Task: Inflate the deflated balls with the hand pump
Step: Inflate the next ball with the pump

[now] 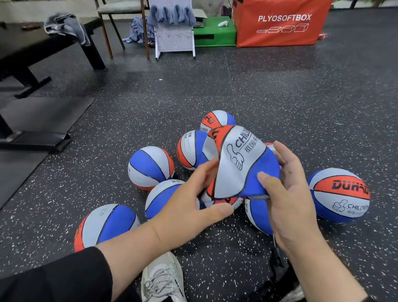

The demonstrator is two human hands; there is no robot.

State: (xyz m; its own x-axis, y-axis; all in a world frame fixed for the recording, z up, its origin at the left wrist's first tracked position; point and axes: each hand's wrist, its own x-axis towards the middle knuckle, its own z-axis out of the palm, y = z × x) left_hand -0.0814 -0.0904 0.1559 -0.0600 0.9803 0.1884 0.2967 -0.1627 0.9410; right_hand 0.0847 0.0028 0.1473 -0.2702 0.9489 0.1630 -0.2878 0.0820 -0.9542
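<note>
Both hands grasp the flat deflated ball (237, 163): left hand (190, 197) grip on its left edge, right hand (284, 192) grip on the right, round balls (151, 167) below.

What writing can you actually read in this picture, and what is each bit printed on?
"PLYOSOFTBOX": white letters on the orange box at the back.
"DUHA", cut off by the curve: round ball at right.
"CHILDREN", last letters partly lost: same ball, beside a thumbs-up drawing.
"CHILD", cut off by a fold: deflated ball held by the left hand and right hand.
"ILDREN": farthest ball.
Chinese characters and other small print: too small to read.
</note>
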